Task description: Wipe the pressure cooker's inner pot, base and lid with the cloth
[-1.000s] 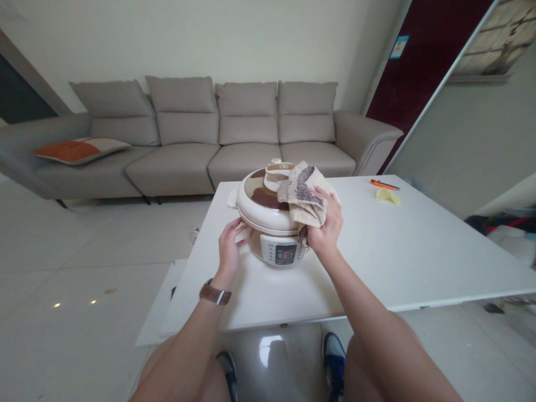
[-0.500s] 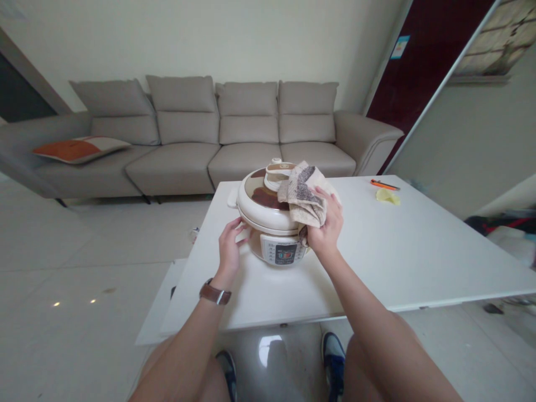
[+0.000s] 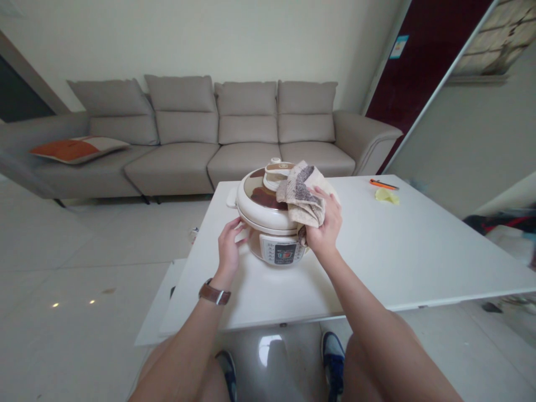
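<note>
An electric pressure cooker (image 3: 280, 220), cream and brown with a button panel on its front, stands upright on a white table with its lid on. My right hand (image 3: 329, 218) is closed on a beige and grey cloth (image 3: 307, 195), which lies bunched against the right side of the lid, near the lid handle (image 3: 278, 172). On the other side, my left hand (image 3: 229, 243) has its fingers curved against the cooker's body, just under the rim; some fingertips are hidden there. The cloth covers part of the lid and rim.
On the white table (image 3: 377, 251), toward the far right, lie an orange utility knife (image 3: 383, 184) and a crumpled yellow piece (image 3: 386, 196). A grey sofa (image 3: 245, 156) with an orange and white cushion (image 3: 77, 149) stands behind. My shoes (image 3: 333, 357) are below the near edge.
</note>
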`<state>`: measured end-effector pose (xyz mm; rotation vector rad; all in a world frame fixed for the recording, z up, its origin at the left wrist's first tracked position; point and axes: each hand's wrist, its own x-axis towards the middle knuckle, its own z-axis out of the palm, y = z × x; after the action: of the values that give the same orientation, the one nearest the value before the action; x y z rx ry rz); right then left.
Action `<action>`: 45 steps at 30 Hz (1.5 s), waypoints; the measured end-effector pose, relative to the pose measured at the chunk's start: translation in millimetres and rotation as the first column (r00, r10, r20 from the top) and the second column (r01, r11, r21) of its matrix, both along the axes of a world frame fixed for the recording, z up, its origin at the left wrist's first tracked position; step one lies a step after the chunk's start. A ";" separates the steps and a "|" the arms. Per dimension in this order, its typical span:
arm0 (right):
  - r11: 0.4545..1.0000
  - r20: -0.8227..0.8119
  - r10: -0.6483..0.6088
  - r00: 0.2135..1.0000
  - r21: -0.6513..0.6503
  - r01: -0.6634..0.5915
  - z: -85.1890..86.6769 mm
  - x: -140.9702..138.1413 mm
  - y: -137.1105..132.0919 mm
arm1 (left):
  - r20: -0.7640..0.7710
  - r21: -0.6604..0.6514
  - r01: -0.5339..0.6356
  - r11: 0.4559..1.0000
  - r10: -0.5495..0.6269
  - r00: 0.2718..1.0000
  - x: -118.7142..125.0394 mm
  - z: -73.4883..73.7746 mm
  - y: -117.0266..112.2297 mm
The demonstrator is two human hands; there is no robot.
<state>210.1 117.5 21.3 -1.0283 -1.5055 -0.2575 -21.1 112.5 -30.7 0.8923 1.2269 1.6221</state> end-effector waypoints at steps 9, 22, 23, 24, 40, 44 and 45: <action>0.998 -0.283 0.019 0.959 -0.054 -0.036 6.0 13.6 11.1 | 0.013 -0.020 0.017 1.000 -0.016 1.000 -2.0 2.2 0.1; 0.994 0.080 0.113 0.990 -0.003 -0.113 -6.1 14.8 -2.5 | -0.012 -0.017 0.040 0.999 -0.040 0.999 -2.1 7.6 -2.7; 0.991 0.150 0.136 0.979 -0.013 -0.135 -4.5 14.7 -3.2 | -0.013 -0.019 0.039 0.999 -0.039 0.999 -2.3 7.4 -2.6; 0.990 0.161 0.140 0.977 -0.025 -0.137 -2.8 15.6 -2.5 | -0.013 -0.021 0.037 0.999 -0.037 0.999 -2.6 7.0 -2.3; 0.994 -0.905 -0.076 0.419 -0.104 -0.042 -25.3 48.8 50.6 | -0.007 -0.016 0.030 0.999 -0.030 1.000 -3.2 4.6 -1.4; 0.988 -0.966 -0.102 0.239 -0.127 -0.092 -38.8 50.9 57.0 | 0.002 -0.023 0.027 0.999 -0.027 1.000 -3.9 2.4 0.0; 0.986 -0.970 -0.100 0.223 -0.127 -0.110 -41.6 51.9 57.8 | 0.003 -0.024 0.024 0.999 -0.024 1.000 -4.1 1.9 0.3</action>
<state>262.0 175.4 -20.4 -0.9807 -0.2953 0.5229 -25.2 112.8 -28.7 0.8858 1.2271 1.5860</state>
